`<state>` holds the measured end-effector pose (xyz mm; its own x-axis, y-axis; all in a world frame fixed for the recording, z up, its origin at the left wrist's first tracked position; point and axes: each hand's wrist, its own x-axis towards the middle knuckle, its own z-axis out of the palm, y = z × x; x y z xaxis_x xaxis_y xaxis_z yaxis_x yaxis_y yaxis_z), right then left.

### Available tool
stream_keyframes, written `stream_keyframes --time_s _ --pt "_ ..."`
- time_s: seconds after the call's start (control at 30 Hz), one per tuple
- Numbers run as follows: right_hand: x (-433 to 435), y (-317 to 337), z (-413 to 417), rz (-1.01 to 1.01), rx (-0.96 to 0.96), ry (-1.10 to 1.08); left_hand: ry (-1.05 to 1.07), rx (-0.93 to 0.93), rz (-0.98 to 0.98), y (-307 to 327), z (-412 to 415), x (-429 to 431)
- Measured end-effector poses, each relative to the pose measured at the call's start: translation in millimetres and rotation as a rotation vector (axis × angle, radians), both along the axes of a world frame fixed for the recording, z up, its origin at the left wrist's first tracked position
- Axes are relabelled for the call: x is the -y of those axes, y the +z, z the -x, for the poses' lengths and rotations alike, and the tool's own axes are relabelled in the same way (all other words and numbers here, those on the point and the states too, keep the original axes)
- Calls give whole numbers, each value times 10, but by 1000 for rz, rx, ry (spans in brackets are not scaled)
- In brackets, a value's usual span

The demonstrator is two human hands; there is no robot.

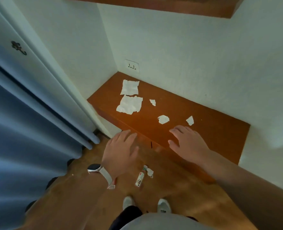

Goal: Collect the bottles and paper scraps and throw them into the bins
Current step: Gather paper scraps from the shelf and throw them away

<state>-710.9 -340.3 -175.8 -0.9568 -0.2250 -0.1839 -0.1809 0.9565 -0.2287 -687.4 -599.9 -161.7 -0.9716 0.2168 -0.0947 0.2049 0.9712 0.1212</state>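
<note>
Paper scraps (129,103) litter a wooden ledge (220,130) in a wall corner; a bottle (140,177) lies on the floor below.
Both hands hang spread and empty: the left hand (120,151) above the floor, the right hand (187,140) at the ledge's front edge.

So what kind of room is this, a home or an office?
Probably a room in a home, maybe a bedroom corner. A built-in wooden ledge sits in a white-walled nook with a wall socket, a blue curtain hangs at the left, and the floor is wood.
</note>
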Motion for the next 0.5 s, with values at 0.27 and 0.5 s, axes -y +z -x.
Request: stream_keyframes --time_s 0.27,0.5 --pt "-53 -276 311 5 103 -228 -119 38 -72 -398 833 95" --pt "7 -469 588 -13 230 -525 -218 95 -145 -656 1772 370"
